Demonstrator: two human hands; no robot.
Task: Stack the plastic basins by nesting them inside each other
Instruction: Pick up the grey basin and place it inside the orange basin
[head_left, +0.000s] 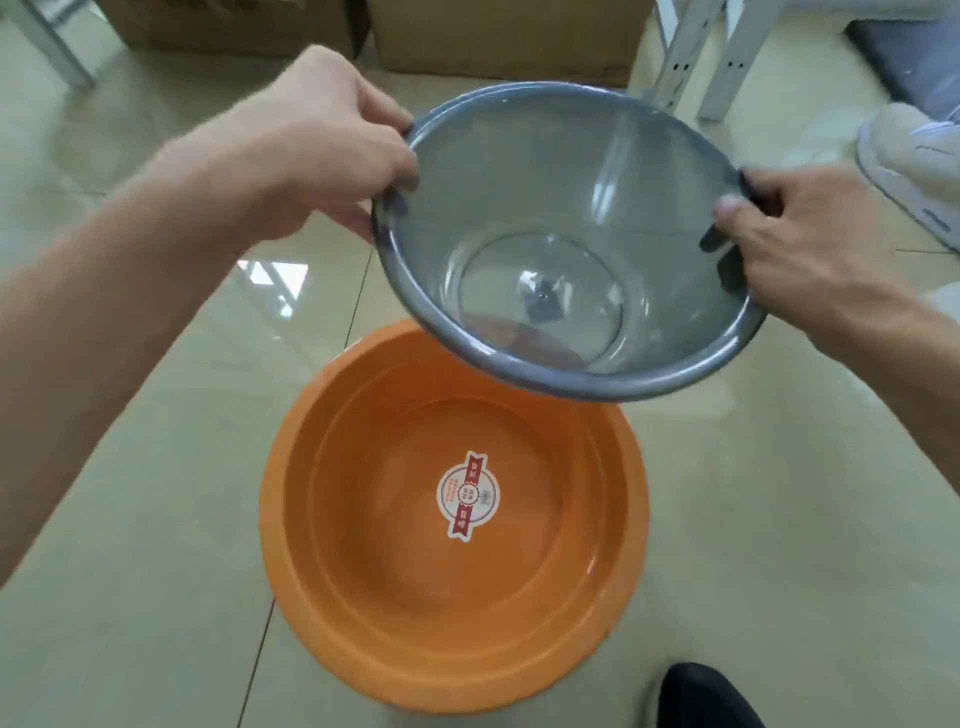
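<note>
Overhead, transparent grey basin (566, 218) held in air, tilted toward camera, above far edge of orange basin (363, 587), not yet nested. Left hand (317, 150) clamps left rim, fingers curled over edge. Right hand (779, 234) grips right rim, thumb on top. Orange basin sits on tiled floor (156, 571), round sticker (467, 496) at centre.

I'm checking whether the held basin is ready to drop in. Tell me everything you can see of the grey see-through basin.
The grey basin is round, of smoky translucent plastic with a thicker, darker rolled rim and a small flat clear bottom bearing a dark mark. It is empty, mouth up, tilted toward the camera. The left hand and right hand grip opposite sides of its rim, holding it in the air. Its near edge overlaps the far rim of the orange basin on the floor; it is not yet nested.
</note>
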